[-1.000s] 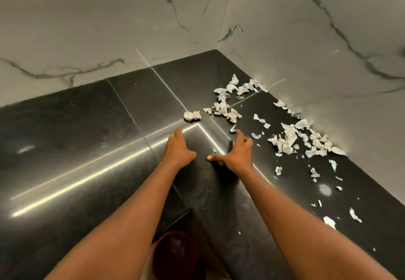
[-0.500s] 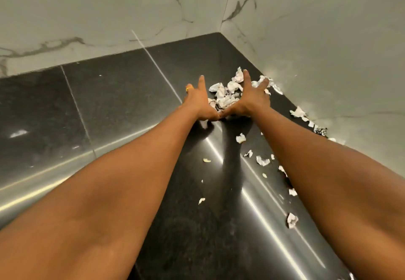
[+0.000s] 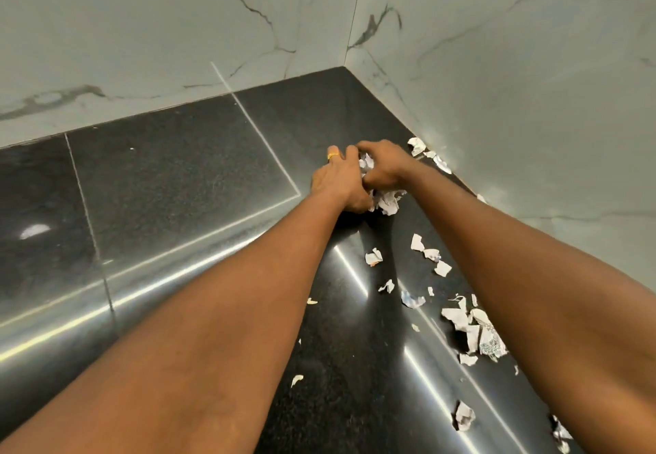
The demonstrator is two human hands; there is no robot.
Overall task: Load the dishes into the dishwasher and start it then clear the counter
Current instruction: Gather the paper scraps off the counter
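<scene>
Black polished stone forms the worktop [image 3: 170, 191] I am looking down on, crossed by pale seams and by long streaks of reflected light along its near part. Closest to me, two bare forearms come in from the lower edge and converge toward the far corner. Low on the right a lone torn scrap [image 3: 463, 416] lies by itself. A little farther off, a cluster of white paper pieces [image 3: 468, 326] sits right at the edge of the right forearm, some of them printed in grey. Between the arms I see tiny flakes [image 3: 296, 379], and past those a few smaller bits [image 3: 426, 255] strewn apart from one another. Farther out the hands meet. The left hand [image 3: 339, 184], with a gold ring [image 3: 333, 156] on one finger, has its fingers curled in over a bunch of torn paper [image 3: 387, 201]. The right hand [image 3: 385, 166] is curled against the same bunch from the other side, so the paper is clutched between them, resting on the stone and spilling out below the right wrist. Just beyond the right hand, more shreds [image 3: 417, 144] lie along the foot of the right-hand wall. At the back, white walls [image 3: 514, 98] veined in dark grey meet in a corner.
</scene>
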